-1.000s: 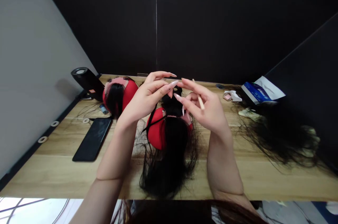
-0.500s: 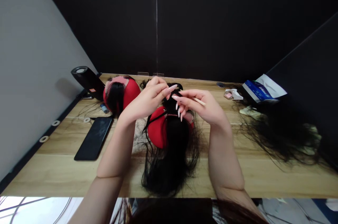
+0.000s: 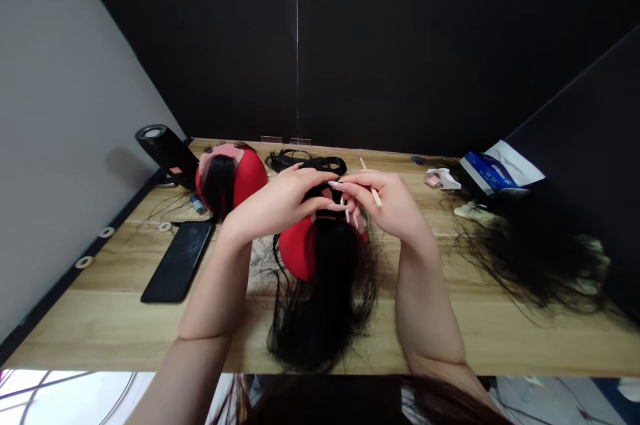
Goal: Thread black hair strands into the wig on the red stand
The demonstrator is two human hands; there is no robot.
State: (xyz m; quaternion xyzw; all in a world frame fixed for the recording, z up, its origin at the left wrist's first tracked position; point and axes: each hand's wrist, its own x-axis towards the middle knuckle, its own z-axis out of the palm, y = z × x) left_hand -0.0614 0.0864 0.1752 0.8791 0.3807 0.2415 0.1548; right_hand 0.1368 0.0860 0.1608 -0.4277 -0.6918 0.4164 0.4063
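A red wig head form with a pink patch lies in front of me, and long black hair falls from it toward the table's front edge. My left hand arches over the top of the form, thumb and forefinger stretched out and apart. Its fingertips meet those of my right hand above the hair. My right hand is closed on a thin pale wooden stick, tilted across its fingers; what its thumb and fingertips pinch is too small to make out.
Behind my hands lies a bundle of black hair. To the left are a second red head form, a black cylindrical speaker and a phone. Loose hair and a blue-and-white tissue pack lie to the right.
My left hand has come down, and its thumb and forefinger have spread from a pinch. The stick in my right hand has swung from slanting sideways to more upright.
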